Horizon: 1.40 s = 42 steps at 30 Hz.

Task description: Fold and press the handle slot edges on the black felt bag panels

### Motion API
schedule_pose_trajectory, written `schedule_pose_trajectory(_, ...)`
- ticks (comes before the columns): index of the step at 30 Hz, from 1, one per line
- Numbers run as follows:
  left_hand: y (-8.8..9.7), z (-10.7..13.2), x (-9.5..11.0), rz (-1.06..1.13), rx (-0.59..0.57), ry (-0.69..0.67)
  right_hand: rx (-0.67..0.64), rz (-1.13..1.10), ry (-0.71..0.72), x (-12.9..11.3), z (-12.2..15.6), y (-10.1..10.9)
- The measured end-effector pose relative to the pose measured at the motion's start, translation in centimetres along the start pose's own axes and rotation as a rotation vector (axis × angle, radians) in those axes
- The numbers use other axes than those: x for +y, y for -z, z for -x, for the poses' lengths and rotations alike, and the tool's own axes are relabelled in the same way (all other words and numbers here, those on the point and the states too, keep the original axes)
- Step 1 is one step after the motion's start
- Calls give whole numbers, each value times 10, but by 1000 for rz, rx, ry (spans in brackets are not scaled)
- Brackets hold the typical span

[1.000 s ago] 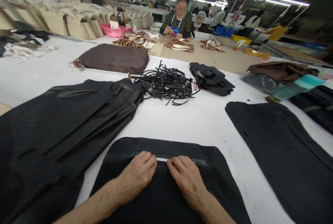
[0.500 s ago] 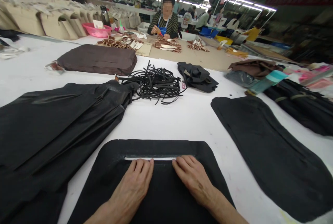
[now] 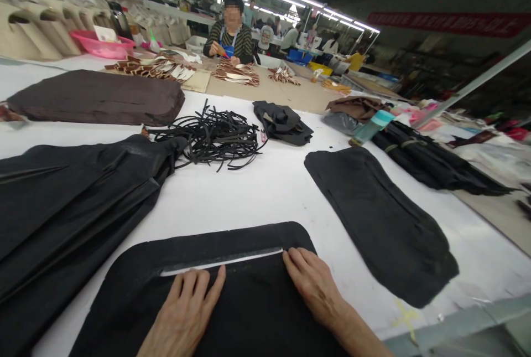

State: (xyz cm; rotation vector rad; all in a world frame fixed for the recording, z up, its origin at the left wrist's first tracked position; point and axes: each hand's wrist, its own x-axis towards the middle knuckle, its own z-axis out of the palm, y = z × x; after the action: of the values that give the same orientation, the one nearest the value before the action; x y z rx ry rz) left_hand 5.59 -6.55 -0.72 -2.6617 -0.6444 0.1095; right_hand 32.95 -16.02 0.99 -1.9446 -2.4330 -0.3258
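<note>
A black panel with rounded corners (image 3: pixel 257 307) lies in front of me on the white table. Near its far edge runs a long narrow slot showing white (image 3: pixel 249 258), slanting up to the right. My left hand (image 3: pixel 182 304) rests on the panel just below this slot, fingers laid out and the index finger apart from the others. At the slot's right end, my right hand (image 3: pixel 313 282) touches the panel with bent fingertips; its thumb is hidden. Neither hand is seen lifting anything.
Black material (image 3: pixel 83 191) is draped at left, by a heap of black strips (image 3: pixel 215 135). Black cut pieces (image 3: pixel 381 218) lie at right, a brown stack (image 3: pixel 95 97) at far left. A bottle (image 3: pixel 371 127) stands beyond. Across the table sits a co-worker (image 3: pixel 228 36).
The view has turned to the right, and the panel now appears slanted. My hands are farther apart: the right is at the slot's right end, and the left index finger has spread.
</note>
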Motion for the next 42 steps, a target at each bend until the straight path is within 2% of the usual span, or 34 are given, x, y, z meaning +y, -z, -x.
schedule_pose_trajectory(3,3,-2,0,33,-10,18,49,-15,-193,-8,-3,8)
schedule_pose_trajectory(5,7,-3,0,69,-36,47,130,-27,-260,-22,-12,14)
schedule_pose_trajectory(8,10,-5,2,120,-54,77,202,-149,-164,-55,-35,13)
schedule_pose_trajectory(11,7,-3,0,169,-12,96,256,-257,-57,-87,-56,0)
schedule_pose_trajectory(13,5,3,-5,217,25,101,273,-251,-26,-98,-64,-9)
schedule_pose_trajectory(17,10,26,-29,370,63,102,204,-211,20,-98,-66,-15)
schedule_pose_trajectory(21,15,54,-54,470,46,179,187,-177,0,-99,-73,-1)
schedule_pose_trajectory(24,10,65,-64,494,47,221,185,-230,-8,-114,-89,10)
schedule_pose_trajectory(27,3,67,-65,490,31,228,147,-353,30,-135,-107,11)
schedule_pose_trajectory(31,-1,64,-63,503,-46,231,44,-421,98,-154,-119,1)
schedule_pose_trajectory(35,-3,64,-63,526,-107,262,8,-411,171,-155,-120,-6)
schedule_pose_trajectory(42,-3,63,-63,544,-161,294,-15,-301,236,-156,-126,1)
